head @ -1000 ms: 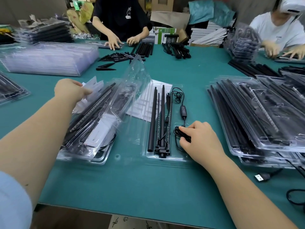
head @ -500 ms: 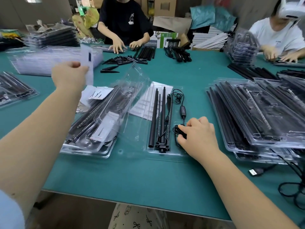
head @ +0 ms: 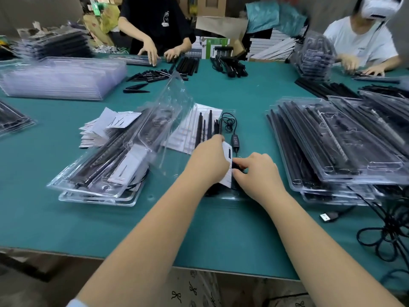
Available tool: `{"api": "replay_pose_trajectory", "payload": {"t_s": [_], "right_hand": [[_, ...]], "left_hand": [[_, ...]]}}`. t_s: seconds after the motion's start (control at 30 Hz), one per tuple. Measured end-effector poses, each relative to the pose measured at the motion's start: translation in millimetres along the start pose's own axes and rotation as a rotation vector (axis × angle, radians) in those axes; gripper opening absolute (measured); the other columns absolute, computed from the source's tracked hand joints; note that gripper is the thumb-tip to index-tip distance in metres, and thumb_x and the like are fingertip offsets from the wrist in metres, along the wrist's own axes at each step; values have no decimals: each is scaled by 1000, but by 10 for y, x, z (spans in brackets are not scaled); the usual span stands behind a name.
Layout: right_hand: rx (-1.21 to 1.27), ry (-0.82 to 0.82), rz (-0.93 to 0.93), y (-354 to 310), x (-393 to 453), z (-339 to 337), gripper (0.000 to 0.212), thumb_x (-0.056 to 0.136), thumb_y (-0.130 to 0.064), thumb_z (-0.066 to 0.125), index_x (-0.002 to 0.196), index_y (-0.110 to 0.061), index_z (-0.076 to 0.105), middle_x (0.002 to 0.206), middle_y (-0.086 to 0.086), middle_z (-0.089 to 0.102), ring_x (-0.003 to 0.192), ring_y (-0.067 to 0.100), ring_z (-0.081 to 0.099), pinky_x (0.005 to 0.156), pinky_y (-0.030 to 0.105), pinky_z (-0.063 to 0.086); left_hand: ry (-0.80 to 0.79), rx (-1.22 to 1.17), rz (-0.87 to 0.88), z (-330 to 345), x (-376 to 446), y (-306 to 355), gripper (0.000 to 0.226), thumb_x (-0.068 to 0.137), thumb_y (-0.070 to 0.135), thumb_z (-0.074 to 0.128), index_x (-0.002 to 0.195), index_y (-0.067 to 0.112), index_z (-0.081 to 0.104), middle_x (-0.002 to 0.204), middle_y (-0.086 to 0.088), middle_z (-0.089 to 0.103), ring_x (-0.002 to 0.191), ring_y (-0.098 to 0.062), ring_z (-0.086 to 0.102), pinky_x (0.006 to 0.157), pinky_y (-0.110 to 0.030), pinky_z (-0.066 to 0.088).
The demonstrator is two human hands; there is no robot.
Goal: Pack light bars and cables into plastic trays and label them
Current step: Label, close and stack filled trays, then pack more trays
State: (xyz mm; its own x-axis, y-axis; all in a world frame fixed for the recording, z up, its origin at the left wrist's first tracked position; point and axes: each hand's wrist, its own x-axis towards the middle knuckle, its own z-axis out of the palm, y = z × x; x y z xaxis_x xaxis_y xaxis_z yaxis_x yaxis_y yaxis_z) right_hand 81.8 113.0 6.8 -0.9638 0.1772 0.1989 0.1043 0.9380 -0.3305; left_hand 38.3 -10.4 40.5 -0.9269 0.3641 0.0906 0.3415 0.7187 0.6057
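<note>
A clear plastic tray [head: 223, 197] lies in front of me on the green table. It holds black light bars [head: 204, 127] and a black cable with an inline controller [head: 235, 140]. My left hand [head: 208, 159] holds a white label card [head: 228, 165] over the tray's near half. My right hand [head: 257, 173] sits beside it, its curled fingers pinching the coiled cable at the card's edge. The tray's lid [head: 168, 114] stands open, leaning left.
A stack of closed packed trays [head: 99, 173] lies at left with loose label cards [head: 104, 127] behind it. More filled trays [head: 332, 147] are piled at right. Loose cables [head: 389, 235] lie near the right front edge. Empty trays [head: 62, 78] are stacked far left. Two people work across the table.
My left hand has carried a white label card from the pile at the left over to the open tray. My right hand has stayed on the coiled cable.
</note>
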Motion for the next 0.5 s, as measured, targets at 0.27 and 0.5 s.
{"api": "replay_pose_trajectory", "payload": {"t_s": [0.27, 0.5], "right_hand": [[407, 55, 101, 179, -37, 2, 44, 92, -17, 46, 135, -28, 47, 90, -13, 65, 101, 17, 48, 77, 26, 34], [383, 47, 101, 175, -60, 15, 44, 85, -12, 48, 126, -29, 52, 82, -22, 61, 98, 8, 41, 69, 23, 28]], "left_hand": [[131, -151, 64, 264, 55, -210, 43, 83, 18, 68, 125, 21, 58, 106, 5, 65, 98, -12, 58, 72, -10, 34], [210, -17, 167, 277, 9, -162, 26, 88, 16, 61, 113, 20, 66, 104, 6, 67, 91, -9, 55, 79, -15, 33]]}}
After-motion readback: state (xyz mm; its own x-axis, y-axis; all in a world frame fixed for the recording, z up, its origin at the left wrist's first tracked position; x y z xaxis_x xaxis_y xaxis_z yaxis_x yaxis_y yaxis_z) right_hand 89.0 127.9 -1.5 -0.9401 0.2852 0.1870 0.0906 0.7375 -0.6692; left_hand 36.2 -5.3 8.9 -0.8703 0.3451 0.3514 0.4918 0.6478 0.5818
